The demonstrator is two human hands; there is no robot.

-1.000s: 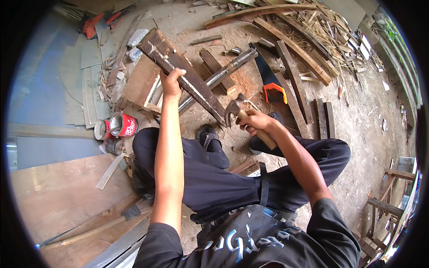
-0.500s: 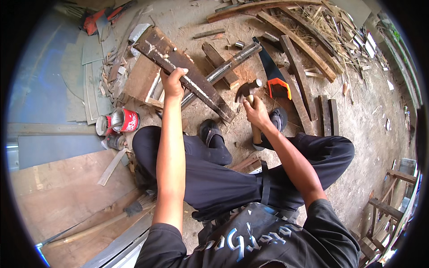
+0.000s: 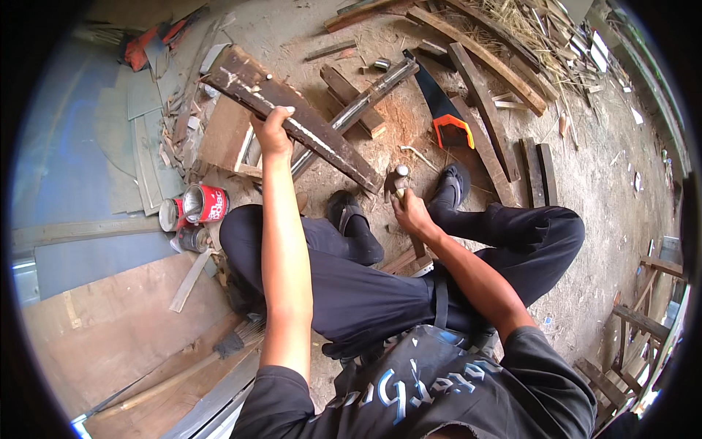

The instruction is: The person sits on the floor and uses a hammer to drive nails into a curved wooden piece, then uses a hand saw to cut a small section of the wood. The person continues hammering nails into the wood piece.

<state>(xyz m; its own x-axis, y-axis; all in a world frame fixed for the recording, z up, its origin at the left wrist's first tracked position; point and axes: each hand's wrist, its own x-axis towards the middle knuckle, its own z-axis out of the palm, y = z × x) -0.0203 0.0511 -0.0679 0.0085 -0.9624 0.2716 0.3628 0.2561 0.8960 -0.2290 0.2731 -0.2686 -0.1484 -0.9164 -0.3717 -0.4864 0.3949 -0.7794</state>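
Note:
My left hand (image 3: 273, 133) grips a long dark brown wooden board (image 3: 333, 140) by its near edge, fingers underneath and thumb on top. White streaks run along the board, and it slants from upper left to lower right. Beneath it passes a silver metal bar (image 3: 384, 89), which lies across a short wood block (image 3: 338, 82). My right hand (image 3: 412, 214) is closed round the wooden handle of a claw hammer (image 3: 401, 173). The hammer head is just right of the board's lower end, apart from it.
A handsaw (image 3: 436, 99) with an orange-edged handle lies beyond my right foot. Timber lengths (image 3: 486, 110) are strewn at the right and back. Red cans (image 3: 208, 203) stand by my left knee. Plywood (image 3: 124, 322) and a brush (image 3: 232, 344) lie at the lower left.
My right hand and the hammer have come down toward me and slightly left, the hammer head turning. My left hand still holds the board. A pale strip on the floor is now uncovered.

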